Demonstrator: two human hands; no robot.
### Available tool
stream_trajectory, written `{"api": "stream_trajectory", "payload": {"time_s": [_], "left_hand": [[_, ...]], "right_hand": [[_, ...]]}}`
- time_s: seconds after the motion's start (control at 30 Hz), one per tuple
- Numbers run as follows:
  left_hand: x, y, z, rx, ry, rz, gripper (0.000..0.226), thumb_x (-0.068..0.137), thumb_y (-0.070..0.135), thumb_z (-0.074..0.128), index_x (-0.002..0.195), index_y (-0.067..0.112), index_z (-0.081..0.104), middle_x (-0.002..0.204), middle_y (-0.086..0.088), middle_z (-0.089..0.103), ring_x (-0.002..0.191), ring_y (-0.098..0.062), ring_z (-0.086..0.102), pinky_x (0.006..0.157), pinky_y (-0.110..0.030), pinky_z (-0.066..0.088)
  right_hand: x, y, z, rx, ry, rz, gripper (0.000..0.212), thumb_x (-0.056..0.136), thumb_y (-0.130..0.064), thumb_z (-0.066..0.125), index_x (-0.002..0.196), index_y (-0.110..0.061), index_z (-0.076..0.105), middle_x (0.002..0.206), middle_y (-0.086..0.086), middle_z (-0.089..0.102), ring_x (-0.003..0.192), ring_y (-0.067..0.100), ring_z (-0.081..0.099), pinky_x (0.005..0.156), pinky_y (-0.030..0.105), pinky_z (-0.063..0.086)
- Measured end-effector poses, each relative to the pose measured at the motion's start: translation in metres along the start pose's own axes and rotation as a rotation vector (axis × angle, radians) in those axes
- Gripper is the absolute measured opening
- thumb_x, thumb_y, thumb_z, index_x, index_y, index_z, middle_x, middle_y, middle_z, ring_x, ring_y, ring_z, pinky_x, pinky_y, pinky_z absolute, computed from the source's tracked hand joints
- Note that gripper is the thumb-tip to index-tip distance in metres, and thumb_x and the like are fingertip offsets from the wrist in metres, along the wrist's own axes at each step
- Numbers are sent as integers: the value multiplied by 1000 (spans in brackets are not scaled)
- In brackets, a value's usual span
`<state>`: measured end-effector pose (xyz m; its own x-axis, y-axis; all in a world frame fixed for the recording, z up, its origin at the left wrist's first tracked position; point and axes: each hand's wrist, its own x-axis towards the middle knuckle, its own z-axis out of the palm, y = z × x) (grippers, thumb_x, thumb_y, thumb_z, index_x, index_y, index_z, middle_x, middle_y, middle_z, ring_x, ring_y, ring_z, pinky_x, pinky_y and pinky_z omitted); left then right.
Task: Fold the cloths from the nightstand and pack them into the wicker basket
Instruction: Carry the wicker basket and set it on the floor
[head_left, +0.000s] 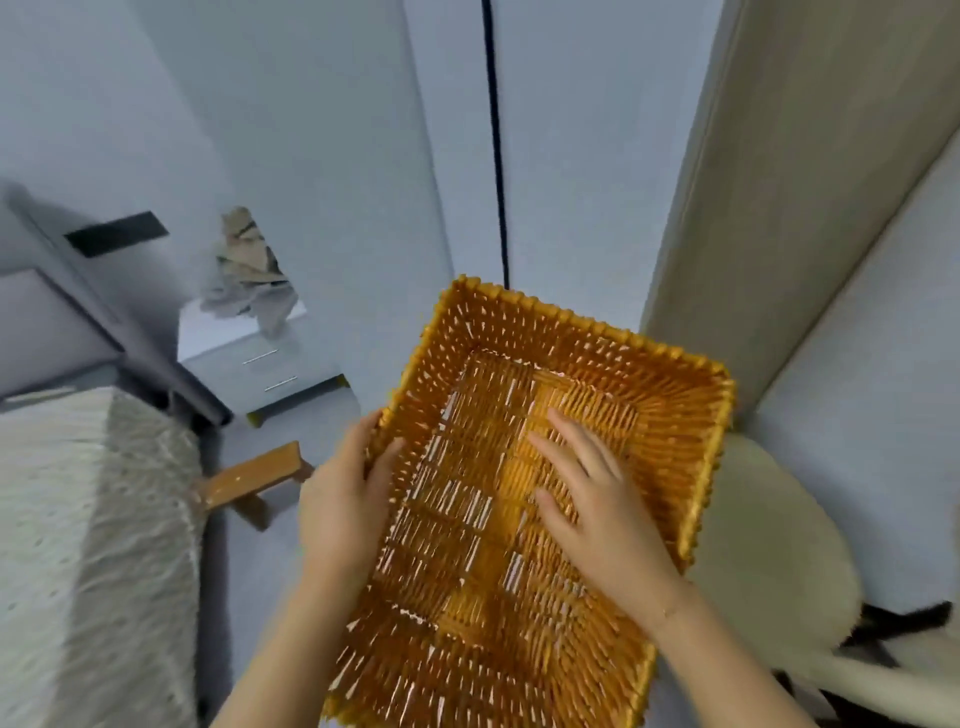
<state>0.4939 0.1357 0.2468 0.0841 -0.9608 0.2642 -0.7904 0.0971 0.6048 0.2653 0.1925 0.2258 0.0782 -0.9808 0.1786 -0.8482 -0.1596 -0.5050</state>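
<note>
The wicker basket (524, 467) is held in mid-air in front of the person, tilted so that its open interior faces the camera. Nothing lies inside it.

Left hand (345, 493): the grip is grasping the basket's left rim. The thumb lies over the inner wall; the fingers wrap round the outside of the rim.

Right hand (597, 493): the grip is released. The fingers are straight and spread, and the palm lies flat against the woven bottom inside the basket.

The cloths (249, 270) lie in a crumpled pile on top of the nightstand (260, 353), well apart from the basket, at the upper left of the view. The pile shows beige and grey fabric with dark stripes. They are not yet folded.

The nightstand is white and has two drawer handles on its front. A bed (88, 545) with a textured pale cover stands to the left, and its wooden leg (254, 478) projects beside it. A pale rounded chair (769, 545) stands at the right, just beside the basket.
</note>
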Motion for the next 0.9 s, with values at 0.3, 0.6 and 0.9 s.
{"api": "stream_trajectory", "payload": {"time_s": [0.3,0.6,0.9], "left_hand": [[55,-176,-100,-128,250,-303,31,95,34,59,125,24,61,101,-1,71,87,-20,64,71,-35,45],[136,-271,-140,-157,321,-382,33,93,33,63,124,22,58,104,-3,69,88,-17,62,76,-33,47],[273,-333,-58,-482,-43,-577,19,88,21,69,107,22,66,103,2,71,88,-13,69,75,-34,59]], "right_hand": [[70,-129,79,-30,129,178,76,96,-29,54,156,-29,8,163,-3,-4,150,22,7,119,42,22],[149,-191,168,433,-77,443,14,100,-29,46,103,-31,60,88,-12,67,77,3,62,66,25,51],[277,-120,246,489,-141,741,15,92,-22,50,85,-19,64,79,4,71,72,23,69,74,45,58]]}}
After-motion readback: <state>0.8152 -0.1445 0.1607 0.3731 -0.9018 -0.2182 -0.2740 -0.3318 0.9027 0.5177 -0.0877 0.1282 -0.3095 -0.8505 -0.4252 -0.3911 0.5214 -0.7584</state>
